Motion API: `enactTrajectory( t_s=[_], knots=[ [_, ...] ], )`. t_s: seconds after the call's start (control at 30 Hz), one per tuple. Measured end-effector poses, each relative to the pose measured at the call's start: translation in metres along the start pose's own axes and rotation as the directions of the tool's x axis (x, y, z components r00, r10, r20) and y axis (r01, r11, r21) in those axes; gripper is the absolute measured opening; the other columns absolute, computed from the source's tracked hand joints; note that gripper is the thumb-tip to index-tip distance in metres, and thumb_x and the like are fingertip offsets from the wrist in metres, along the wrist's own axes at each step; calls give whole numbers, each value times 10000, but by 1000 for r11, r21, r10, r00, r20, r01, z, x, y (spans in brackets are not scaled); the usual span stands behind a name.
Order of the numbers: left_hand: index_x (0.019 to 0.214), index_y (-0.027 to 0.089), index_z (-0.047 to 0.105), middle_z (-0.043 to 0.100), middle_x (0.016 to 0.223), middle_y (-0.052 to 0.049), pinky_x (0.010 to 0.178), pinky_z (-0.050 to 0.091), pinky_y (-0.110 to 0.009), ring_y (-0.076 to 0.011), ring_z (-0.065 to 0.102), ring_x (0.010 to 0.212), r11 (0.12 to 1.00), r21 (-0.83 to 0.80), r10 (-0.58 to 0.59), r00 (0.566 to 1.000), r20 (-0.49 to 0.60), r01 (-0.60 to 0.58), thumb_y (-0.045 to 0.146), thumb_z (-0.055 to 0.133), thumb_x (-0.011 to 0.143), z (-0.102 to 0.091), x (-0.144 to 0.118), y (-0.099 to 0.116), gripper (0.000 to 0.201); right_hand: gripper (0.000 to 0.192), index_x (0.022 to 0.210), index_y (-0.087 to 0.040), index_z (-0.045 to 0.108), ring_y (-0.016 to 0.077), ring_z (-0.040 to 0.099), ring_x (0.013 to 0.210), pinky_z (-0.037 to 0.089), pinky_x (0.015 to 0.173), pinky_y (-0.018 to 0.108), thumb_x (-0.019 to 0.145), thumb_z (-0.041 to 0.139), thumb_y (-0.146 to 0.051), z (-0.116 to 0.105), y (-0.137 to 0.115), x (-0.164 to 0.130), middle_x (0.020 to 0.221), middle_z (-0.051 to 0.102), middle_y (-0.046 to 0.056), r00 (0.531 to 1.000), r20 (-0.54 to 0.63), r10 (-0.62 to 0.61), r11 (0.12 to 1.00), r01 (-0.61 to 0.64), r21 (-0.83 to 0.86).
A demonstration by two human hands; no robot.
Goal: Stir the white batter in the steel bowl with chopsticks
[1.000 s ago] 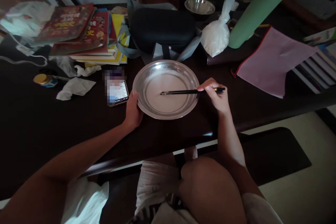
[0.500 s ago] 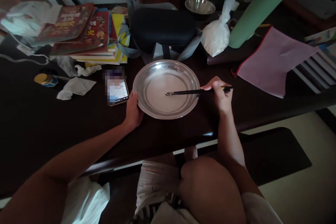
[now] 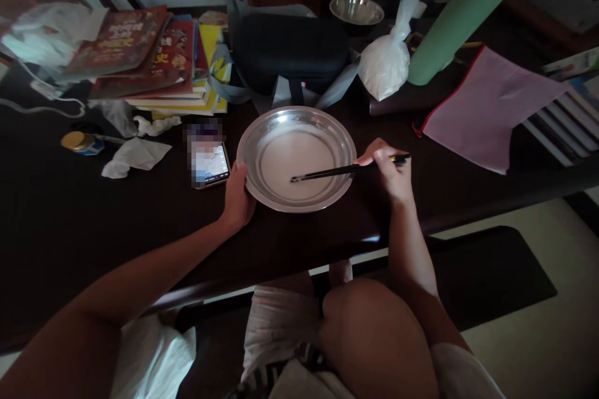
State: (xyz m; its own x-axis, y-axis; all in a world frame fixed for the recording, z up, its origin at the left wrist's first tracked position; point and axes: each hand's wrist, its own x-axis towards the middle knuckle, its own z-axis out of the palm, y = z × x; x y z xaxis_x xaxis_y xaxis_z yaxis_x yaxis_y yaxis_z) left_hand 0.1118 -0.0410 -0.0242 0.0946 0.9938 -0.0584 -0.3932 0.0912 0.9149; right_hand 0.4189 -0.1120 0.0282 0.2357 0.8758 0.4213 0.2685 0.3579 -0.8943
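A shiny metal basin (image 3: 344, 143) rests on the dark table, with a whitish, milky mixture (image 3: 299, 159) in its bottom. My left hand (image 3: 238, 199) grips the basin's left rim, thumb on top and the other fingers hidden underneath. On the other side, my right hand (image 3: 387, 168) is closed around black chopsticks (image 3: 334, 171). Their tips lie in the mixture, left of the basin's middle, and carry a bit of white stuff. The chopsticks slant down to the left over the right rim.
Left of the basin lie a lit phone (image 3: 210, 159), crumpled tissues (image 3: 138, 156) and a small jar (image 3: 82, 142). Behind are stacked books (image 3: 140, 68), a black case (image 3: 290, 47), a tied bag of white powder (image 3: 384, 68) and another metal bowl (image 3: 356, 10). A green tube (image 3: 468, 19) leans right, near a pink pouch (image 3: 486, 112).
The chopstick tips have moved slightly left and nearer to me through the mixture. My right hand has shifted a little left with them. My left hand and the basin stay put.
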Motion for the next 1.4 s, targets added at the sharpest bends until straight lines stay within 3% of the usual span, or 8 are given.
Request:
enactTrajectory(
  t_s=[0.1,0.3,0.47,0.67,0.87,1.03,1.23,1.4],
  knots=[
    [996,268,709,789,1035,-59,989,632,-431,-328,724,1212,1000,-2,9,1000,-3,-9,577,813,859,0,0,-1,354,379,784,-305,811,219,777,853,623,848,426,935,701,-635,0,1,1,810,807,16,996,85,6,999,-1,-51],
    [978,245,682,785,1031,-55,994,629,-430,-320,726,1191,1000,-12,-1,1000,-10,1,556,804,880,1,-1,-1,348,459,691,-305,775,214,755,738,627,764,432,968,642,-645,0,1,0,706,755,11,996,-92,-12,1000,10,-23],
    [978,260,681,785,1026,-51,990,632,-429,-332,713,1241,1000,-1,-9,1000,-1,9,554,806,881,0,-1,1,334,337,801,-325,826,221,770,848,627,841,431,942,706,-606,-1,2,1,805,799,13,995,95,-12,999,15,-33],
    [974,278,706,795,1070,-68,1013,630,-438,-350,693,1288,1000,3,-14,1000,-10,14,574,831,841,1,-1,1,348,437,698,-308,797,208,747,732,621,782,430,971,651,-616,-2,0,-1,713,762,13,995,-103,-2,1000,0,-17],
    [923,266,709,799,1067,-63,1010,635,-430,-329,720,1211,1000,-22,-13,1000,-4,13,576,858,814,2,-1,2,360,334,807,-309,828,216,763,878,629,855,422,951,704,-584,0,1,0,831,817,16,995,94,-14,998,19,-53],
    [957,251,715,809,1081,-53,990,632,-394,-297,731,1179,1000,-28,6,1000,-11,-6,561,843,825,4,-1,1,361,419,724,-293,795,201,756,764,615,787,409,994,647,-576,-1,4,1,724,765,3,994,-95,-54,998,53,-14],
    [953,219,701,811,1075,-55,995,619,-386,-281,751,1130,999,-25,22,1000,-20,-22,540,818,841,4,-1,0,359,298,828,-318,836,209,764,850,608,822,407,976,699,-537,-1,2,0,833,807,14,993,104,-48,999,50,-18],
    [963,225,712,799,1081,-66,986,623,-388,-287,743,1142,999,-41,-2,1000,-16,2,558,867,801,2,0,0,401,388,747,-312,805,206,755,776,600,790,416,992,658,-574,-1,3,0,736,769,4,995,-86,-54,998,52,-23]
  ],
)
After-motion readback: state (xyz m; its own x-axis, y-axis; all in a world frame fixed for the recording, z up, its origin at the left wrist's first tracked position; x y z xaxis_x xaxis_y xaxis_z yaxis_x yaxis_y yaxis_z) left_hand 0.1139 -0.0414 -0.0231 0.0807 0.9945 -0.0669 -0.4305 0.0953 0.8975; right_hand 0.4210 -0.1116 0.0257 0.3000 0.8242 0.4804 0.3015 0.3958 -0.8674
